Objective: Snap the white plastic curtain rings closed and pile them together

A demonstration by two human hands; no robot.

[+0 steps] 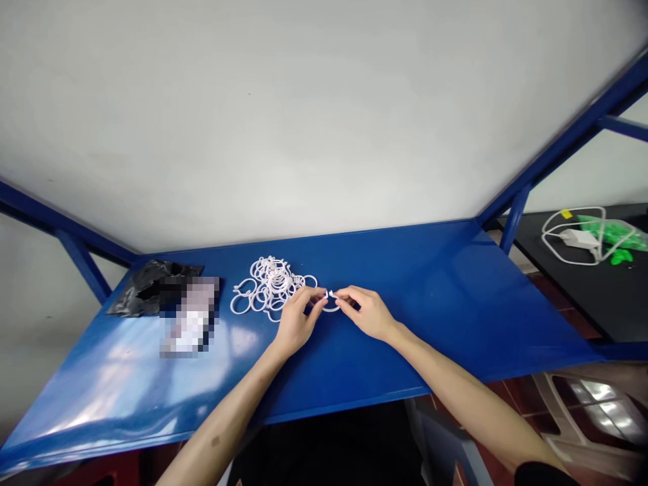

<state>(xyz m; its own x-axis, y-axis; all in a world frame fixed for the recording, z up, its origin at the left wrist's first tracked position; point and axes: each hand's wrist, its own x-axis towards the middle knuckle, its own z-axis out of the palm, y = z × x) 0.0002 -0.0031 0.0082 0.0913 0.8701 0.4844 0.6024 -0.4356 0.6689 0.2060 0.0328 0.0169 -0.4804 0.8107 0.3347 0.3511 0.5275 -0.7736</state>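
Both hands meet over the blue table, and here's the action: the left hand pinches one side of a white ring between thumb and fingers, while the right hand pinches the other. The ring sits between the fingertips, just right of the pile of white rings, its ends up by the fingers — whether they're joined, I can't tell.

The step looks like fine work on those ends; the next move seems to call for a steady two-sided pinch and lining them up.

Now the edges: the near rim runs under both forearms, the wall closes off the back. The pile crowds the left hand, with a black bag and a pixelated object farther left. The roomier side is right — blue surface stretches well past the right hand.
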